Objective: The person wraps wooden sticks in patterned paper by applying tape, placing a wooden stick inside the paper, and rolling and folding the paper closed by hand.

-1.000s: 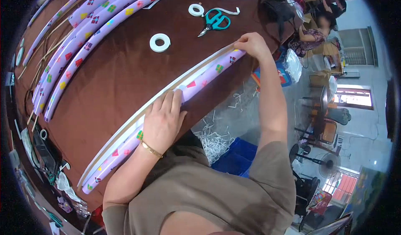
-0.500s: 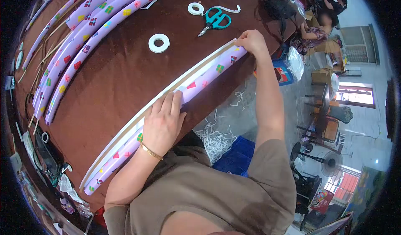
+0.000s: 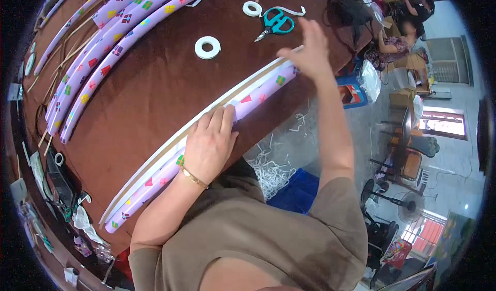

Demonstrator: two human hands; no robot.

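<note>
A long roll of purple gift-patterned paper (image 3: 261, 94) lies diagonally on the brown cloth, a brown strip and a white edge running along its far side. My left hand (image 3: 211, 138) rests flat on the middle of the roll, fingers slightly spread. At the roll's upper right end, my right hand (image 3: 310, 53) is raised with thumb and fingers apart and nothing between them. Beyond the roll are teal-handled scissors (image 3: 277, 22), a white tape ring (image 3: 207, 47) and a smaller tape ring (image 3: 252, 9) with a loose strip beside it.
Several more patterned rolls (image 3: 116, 48) and thin sticks lie at the upper left of the brown-covered table (image 3: 150, 105). White paper scraps (image 3: 271, 174) are heaped on the floor below the near edge. Two people sit at the upper right; a fan (image 3: 411, 204) stands at the right.
My right hand has opened and let go of the roll's end. My left hand stays on the roll. The whole view has shifted slightly.
</note>
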